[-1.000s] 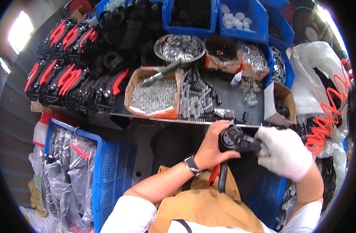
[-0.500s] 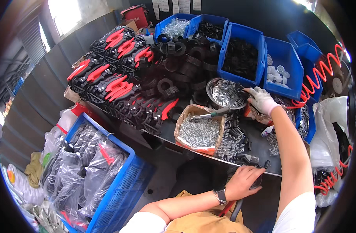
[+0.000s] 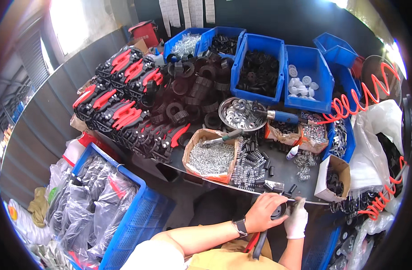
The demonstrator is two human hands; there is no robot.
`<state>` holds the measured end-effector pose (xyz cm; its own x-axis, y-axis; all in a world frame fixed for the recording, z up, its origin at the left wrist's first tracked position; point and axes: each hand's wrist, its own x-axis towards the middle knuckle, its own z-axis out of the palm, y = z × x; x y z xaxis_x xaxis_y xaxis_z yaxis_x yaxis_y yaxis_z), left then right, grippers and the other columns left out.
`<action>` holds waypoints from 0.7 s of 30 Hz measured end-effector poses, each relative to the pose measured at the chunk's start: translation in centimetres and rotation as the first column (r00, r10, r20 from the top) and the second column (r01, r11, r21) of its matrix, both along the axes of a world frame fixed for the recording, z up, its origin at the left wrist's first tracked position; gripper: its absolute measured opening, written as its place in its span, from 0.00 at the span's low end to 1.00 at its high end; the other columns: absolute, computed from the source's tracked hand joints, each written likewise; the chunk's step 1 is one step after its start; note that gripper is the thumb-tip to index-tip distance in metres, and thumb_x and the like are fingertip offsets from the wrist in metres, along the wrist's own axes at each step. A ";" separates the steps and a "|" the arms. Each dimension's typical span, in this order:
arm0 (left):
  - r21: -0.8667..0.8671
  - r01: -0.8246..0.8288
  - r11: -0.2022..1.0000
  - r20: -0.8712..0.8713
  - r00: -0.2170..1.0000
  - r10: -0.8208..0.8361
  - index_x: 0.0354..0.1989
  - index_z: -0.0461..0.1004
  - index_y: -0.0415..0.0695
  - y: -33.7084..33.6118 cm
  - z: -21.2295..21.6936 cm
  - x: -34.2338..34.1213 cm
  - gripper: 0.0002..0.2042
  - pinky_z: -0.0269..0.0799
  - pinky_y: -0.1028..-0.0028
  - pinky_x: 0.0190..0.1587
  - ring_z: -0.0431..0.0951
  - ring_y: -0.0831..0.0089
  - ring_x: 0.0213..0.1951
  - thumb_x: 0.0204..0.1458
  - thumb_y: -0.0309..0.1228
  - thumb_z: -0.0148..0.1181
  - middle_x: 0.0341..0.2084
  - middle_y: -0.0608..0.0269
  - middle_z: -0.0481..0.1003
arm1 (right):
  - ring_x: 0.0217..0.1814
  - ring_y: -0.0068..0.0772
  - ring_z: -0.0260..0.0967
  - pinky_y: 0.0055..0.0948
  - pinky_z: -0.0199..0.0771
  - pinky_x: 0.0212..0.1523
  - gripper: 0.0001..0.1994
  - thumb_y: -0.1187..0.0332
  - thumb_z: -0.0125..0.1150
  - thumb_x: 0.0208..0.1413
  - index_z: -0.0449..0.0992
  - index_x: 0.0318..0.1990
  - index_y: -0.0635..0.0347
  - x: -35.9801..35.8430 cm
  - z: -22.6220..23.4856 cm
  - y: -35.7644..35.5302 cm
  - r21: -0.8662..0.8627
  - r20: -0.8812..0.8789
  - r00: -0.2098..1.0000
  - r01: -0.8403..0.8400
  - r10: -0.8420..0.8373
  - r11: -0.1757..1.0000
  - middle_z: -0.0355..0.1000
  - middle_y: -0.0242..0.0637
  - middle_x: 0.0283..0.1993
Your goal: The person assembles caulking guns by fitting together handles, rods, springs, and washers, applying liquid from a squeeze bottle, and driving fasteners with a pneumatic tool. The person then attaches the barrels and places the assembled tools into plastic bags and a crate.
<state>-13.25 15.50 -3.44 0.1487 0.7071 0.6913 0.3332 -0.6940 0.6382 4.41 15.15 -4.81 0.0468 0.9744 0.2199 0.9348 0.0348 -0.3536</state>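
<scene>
Head view shows the bare left hand wrapped around a black tool at the bench's near edge, while the gloved right hand pinches a small part against its top. Seating that part well likely needs the tool held steady and the part square. Half a second ago the right hand was reaching to the washer bowl; now it is back at the tool.
</scene>
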 end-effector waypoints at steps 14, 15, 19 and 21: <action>-0.017 -0.021 1.000 -0.016 1.000 0.021 0.48 0.72 0.43 -0.5 0.7 0.5 0.25 0.69 0.62 0.53 0.75 0.57 0.48 0.39 0.28 0.74 0.44 0.57 0.76 | 0.52 0.57 0.73 0.45 0.73 0.53 0.19 0.62 0.51 0.57 0.73 0.53 0.60 -3.9 -23.8 -0.1 0.094 -0.740 0.587 -0.396 0.330 0.914 0.74 0.52 0.51; 0.008 -0.017 1.000 -0.025 1.000 0.017 0.47 0.72 0.43 -0.4 0.6 0.3 0.25 0.70 0.62 0.53 0.75 0.57 0.48 0.38 0.27 0.74 0.44 0.57 0.77 | 0.52 0.56 0.72 0.45 0.72 0.53 0.19 0.62 0.50 0.57 0.73 0.54 0.59 -4.1 -24.0 -0.2 0.043 -0.702 0.628 -0.432 0.335 0.901 0.74 0.52 0.52; 0.014 0.018 1.000 -0.035 0.999 -0.018 0.44 0.71 0.44 0.0 0.9 0.9 0.22 0.70 0.62 0.52 0.76 0.58 0.47 0.38 0.26 0.74 0.44 0.58 0.78 | 0.55 0.55 0.71 0.45 0.71 0.55 0.19 0.61 0.50 0.58 0.74 0.54 0.57 -3.2 -23.5 0.7 -0.182 -0.512 0.780 -0.507 0.359 0.843 0.72 0.53 0.54; -0.017 0.041 0.999 -0.042 0.998 -0.042 0.44 0.70 0.45 -0.2 1.0 1.2 0.23 0.70 0.63 0.51 0.76 0.59 0.47 0.38 0.26 0.74 0.43 0.59 0.77 | 0.57 0.54 0.70 0.44 0.71 0.56 0.19 0.61 0.50 0.58 0.74 0.54 0.56 -1.5 -23.0 0.9 -0.316 -0.396 0.844 -0.494 0.361 0.810 0.72 0.53 0.56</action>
<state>-12.06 15.30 -2.41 0.2072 0.7106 0.6724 0.3311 -0.6977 0.6353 2.92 16.01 -27.77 -0.3963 0.9079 -0.1365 0.6987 0.2018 -0.6863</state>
